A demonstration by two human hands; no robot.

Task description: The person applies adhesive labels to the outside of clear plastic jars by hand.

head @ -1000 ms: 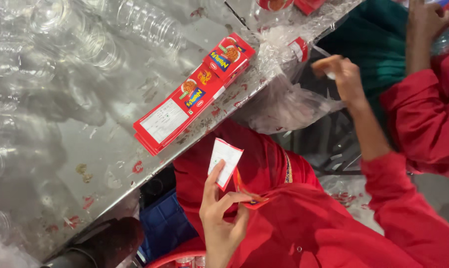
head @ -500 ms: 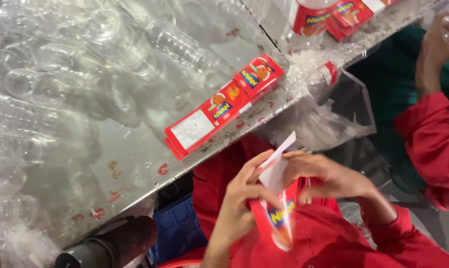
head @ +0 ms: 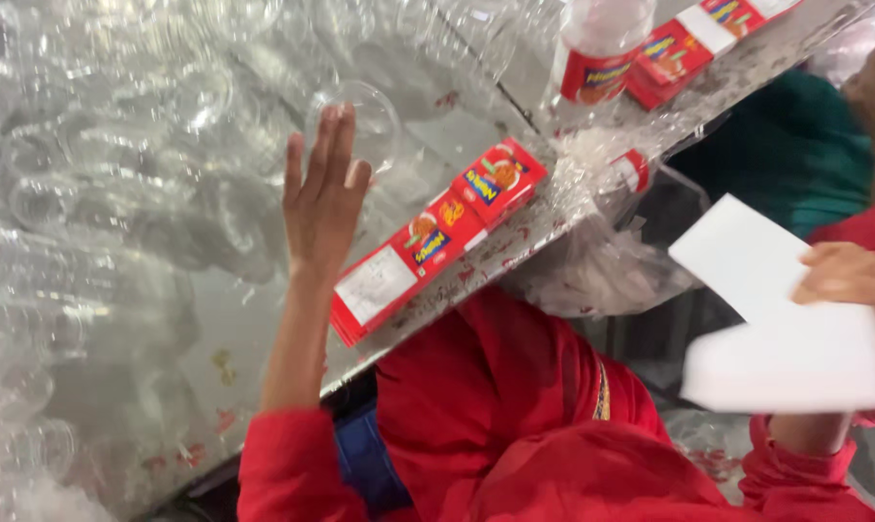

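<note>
Clear glossy plastic bottles [head: 118, 193] lie on a dull metal table [head: 263, 329] beside red printed cardboard labels [head: 437, 232].

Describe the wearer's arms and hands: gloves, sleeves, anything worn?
Both hands bare, no gloves: left hand, right hand. No rings or watch visible. Each forearm is uncovered, with a red sleeve bunched up towards the elbow; the right arm's red cuff matches. Same red fabric as the garment below.

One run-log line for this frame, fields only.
left hand: open, over clear bottles | right hand: holds white sheet | red labels: flat at table edge
</note>
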